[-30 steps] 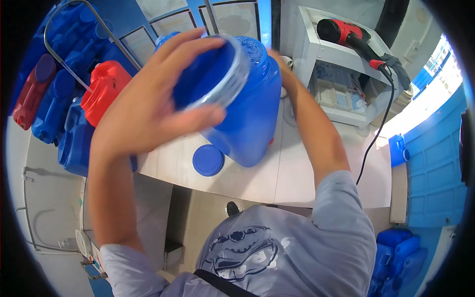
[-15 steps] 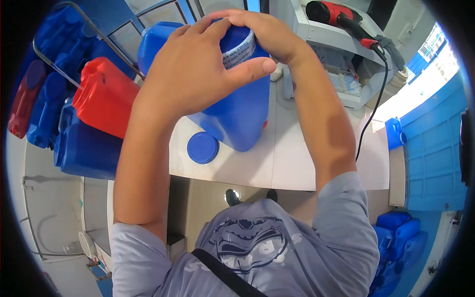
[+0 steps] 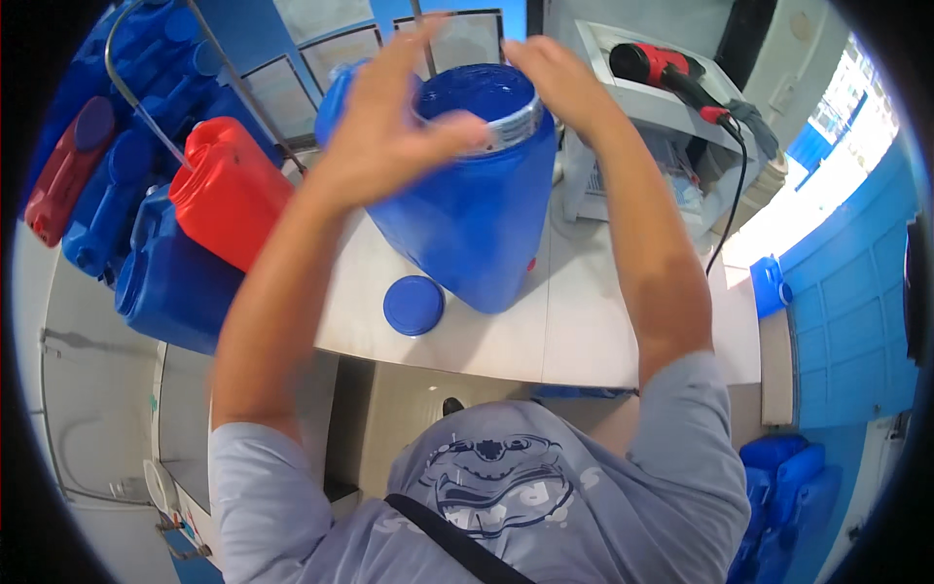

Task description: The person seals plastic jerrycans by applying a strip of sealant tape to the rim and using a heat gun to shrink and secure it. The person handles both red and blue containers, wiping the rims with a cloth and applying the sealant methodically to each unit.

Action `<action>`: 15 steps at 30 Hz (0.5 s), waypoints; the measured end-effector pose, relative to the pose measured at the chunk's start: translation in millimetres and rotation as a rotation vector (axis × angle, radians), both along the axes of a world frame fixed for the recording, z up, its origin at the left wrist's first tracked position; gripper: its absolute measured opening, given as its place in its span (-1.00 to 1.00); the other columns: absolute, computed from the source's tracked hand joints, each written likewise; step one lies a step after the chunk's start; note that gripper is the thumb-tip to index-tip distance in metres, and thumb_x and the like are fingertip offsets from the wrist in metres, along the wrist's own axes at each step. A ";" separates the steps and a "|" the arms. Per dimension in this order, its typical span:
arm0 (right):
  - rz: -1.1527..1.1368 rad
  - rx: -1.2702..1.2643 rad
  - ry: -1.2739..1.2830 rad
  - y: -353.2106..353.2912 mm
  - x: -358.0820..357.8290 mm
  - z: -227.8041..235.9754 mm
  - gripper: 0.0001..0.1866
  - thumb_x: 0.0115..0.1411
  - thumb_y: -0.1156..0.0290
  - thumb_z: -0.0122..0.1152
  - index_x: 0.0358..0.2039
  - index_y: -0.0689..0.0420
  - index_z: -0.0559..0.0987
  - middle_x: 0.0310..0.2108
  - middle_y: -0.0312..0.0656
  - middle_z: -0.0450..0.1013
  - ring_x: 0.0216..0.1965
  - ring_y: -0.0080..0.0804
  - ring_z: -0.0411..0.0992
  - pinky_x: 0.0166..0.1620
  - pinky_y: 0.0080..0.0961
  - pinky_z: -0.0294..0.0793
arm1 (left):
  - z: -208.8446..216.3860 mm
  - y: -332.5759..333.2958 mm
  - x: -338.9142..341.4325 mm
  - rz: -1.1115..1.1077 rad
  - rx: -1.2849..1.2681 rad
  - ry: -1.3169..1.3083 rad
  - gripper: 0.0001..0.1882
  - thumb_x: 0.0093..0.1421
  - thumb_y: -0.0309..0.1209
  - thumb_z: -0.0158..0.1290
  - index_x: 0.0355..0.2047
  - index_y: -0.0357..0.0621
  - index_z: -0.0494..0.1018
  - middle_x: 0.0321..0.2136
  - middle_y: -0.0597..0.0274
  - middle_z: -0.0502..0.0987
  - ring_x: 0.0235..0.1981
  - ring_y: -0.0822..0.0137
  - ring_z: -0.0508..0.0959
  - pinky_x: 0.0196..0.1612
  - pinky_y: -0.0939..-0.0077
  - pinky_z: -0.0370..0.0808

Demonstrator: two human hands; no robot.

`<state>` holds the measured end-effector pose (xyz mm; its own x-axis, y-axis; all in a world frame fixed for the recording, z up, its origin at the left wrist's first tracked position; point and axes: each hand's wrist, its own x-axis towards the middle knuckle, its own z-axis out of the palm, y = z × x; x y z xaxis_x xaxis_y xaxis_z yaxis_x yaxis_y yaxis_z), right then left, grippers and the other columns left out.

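Observation:
A large blue plastic container point(image 3: 472, 224) stands on the white counter in front of me. Its round blue cap point(image 3: 477, 88) faces up, with a clear printed plastic band point(image 3: 518, 128) around its rim. Left of the cap is my left hand point(image 3: 389, 131), smeared by motion, fingers spread and thumb reaching across the band; whether it touches cannot be told. My right hand point(image 3: 564, 83) is at the cap's right side, fingers stretched out and holding nothing. A loose blue lid point(image 3: 413, 305) lies flat on the counter by the container's base.
A red-and-black heat gun point(image 3: 662, 70) rests on a grey-white cabinet point(image 3: 598, 175) at the right, its cord point(image 3: 743, 195) hanging down. Leftward are a red jerrycan point(image 3: 229, 195), a blue jerrycan point(image 3: 180, 282) and bent metal tubes point(image 3: 146, 107). More blue containers point(image 3: 788, 487) sit lower right.
Both hands have come off the cap's top and moved apart, uncovering the cap and its band. The view has shifted slightly, so the counter appears lower.

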<state>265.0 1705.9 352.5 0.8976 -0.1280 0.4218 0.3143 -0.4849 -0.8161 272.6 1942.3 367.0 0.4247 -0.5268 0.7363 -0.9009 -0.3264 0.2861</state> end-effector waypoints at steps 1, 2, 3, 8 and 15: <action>0.108 0.116 0.057 2.9 -0.8 -2.7 -0.55 0.39 0.07 -0.08 -0.11 0.20 0.58 -0.15 -0.18 0.52 -0.10 -0.37 0.44 0.11 -0.46 0.31 | -5.1 -27.3 -16.9 -0.017 0.097 -0.073 0.11 -0.13 0.29 0.29 0.32 -0.06 0.22 0.23 -0.13 0.31 0.32 -0.17 0.21 0.35 -0.18 0.00; 0.244 0.236 0.104 11.4 0.6 -1.3 -0.55 0.39 0.07 -0.09 -0.06 0.19 0.57 -0.11 -0.18 0.52 -0.05 -0.37 0.43 0.13 -0.47 0.30 | -2.8 -33.6 -24.2 0.168 0.251 -0.205 0.15 -0.11 0.37 0.22 0.37 0.02 0.14 0.25 -0.01 0.33 0.36 -0.18 0.15 0.36 -0.08 0.00; 0.379 0.355 0.149 13.7 0.5 -1.4 -0.54 0.39 0.07 -0.09 -0.01 0.18 0.56 -0.07 -0.19 0.52 0.00 -0.37 0.42 0.16 -0.47 0.28 | -3.6 -28.8 -14.1 0.145 0.239 -0.243 0.15 -0.12 0.37 0.22 0.37 0.04 0.15 0.25 0.00 0.34 0.36 -0.20 0.15 0.36 -0.11 -0.01; 0.207 0.265 -0.186 31.6 -39.4 -40.5 -0.37 0.40 -0.06 -0.10 0.25 0.18 0.37 0.14 -0.12 0.40 0.18 -0.35 0.30 0.21 -0.44 0.25 | -2.5 0.8 9.9 0.084 0.286 -0.236 0.09 -0.09 0.27 0.24 0.39 0.11 0.13 0.29 0.05 0.29 0.39 -0.22 0.07 0.39 -0.21 -0.17; 0.253 1.151 0.320 32.4 -45.1 -270.2 -0.10 0.36 -0.21 -0.10 0.42 0.22 -0.04 0.40 -0.02 0.02 0.38 -0.20 0.05 0.38 -0.28 0.01 | -2.2 35.4 86.6 0.312 0.515 -0.282 -0.47 0.03 -0.36 0.15 0.07 -0.06 0.41 0.06 -0.03 0.46 0.21 0.01 0.36 0.28 0.12 0.19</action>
